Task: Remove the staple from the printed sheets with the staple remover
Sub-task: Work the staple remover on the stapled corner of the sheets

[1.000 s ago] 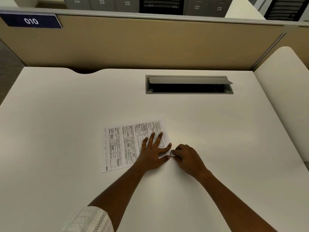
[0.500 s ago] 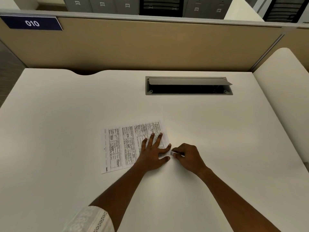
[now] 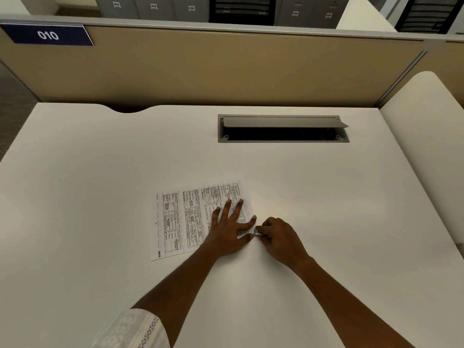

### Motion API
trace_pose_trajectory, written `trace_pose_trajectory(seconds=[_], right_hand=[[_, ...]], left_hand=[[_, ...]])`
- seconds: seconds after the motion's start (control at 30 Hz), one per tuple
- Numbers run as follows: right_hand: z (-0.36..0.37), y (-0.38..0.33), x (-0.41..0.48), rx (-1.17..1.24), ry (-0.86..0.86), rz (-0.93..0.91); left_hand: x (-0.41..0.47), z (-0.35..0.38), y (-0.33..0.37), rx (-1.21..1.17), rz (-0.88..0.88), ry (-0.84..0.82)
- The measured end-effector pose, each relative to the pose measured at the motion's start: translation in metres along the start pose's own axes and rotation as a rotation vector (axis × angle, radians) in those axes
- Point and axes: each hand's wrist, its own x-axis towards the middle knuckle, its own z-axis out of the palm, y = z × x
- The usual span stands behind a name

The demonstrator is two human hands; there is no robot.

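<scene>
The printed sheets [image 3: 190, 217] lie flat on the white desk [image 3: 100, 172], turned sideways to me. My left hand [image 3: 229, 229] rests on their right part, palm down with fingers spread, pressing them to the desk. My right hand [image 3: 278, 238] is curled just right of the sheets' near right corner. It grips a small metal staple remover [image 3: 258, 233], whose silver tip touches the paper edge beside my left thumb. The staple itself is too small to make out.
A grey cable hatch [image 3: 282, 128] with its lid raised is set into the desk behind the sheets. A tan partition [image 3: 226, 69] with a "010" label [image 3: 47, 35] closes the back. A second white desk [image 3: 431, 146] adjoins on the right.
My right hand has shifted slightly, keeping the remover's tip at the sheets' right corner. My left hand stays pressed on the paper. The sheets have not moved.
</scene>
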Motion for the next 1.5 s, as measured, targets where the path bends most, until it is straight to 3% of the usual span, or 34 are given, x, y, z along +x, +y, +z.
trace_pose_trajectory(seconds=[0.43, 0.67, 0.83, 1.17, 1.33, 1.5], right_hand=[[0.001, 0.004, 0.011, 0.303, -0.017, 0.225], [0.001, 0.001, -0.001, -0.037, 0.002, 0.034], [0.003, -0.001, 0.002, -0.028, -0.016, 0.024], [-0.003, 0.004, 0.016, 0.294, -0.085, 0.230], [-0.013, 0.012, 0.026, 0.460, -0.003, 0.453], [-0.010, 0.012, 0.016, 0.324, -0.047, 0.280]], left_hand=[[-0.001, -0.002, 0.001, -0.015, 0.000, -0.002], [-0.001, 0.000, 0.001, -0.013, -0.003, 0.011], [-0.001, 0.004, 0.001, -0.001, -0.002, 0.053], [0.002, 0.007, -0.002, -0.066, -0.016, 0.056], [0.003, 0.006, -0.001, -0.078, -0.027, 0.036], [0.001, 0.004, -0.001, -0.053, -0.023, 0.029]])
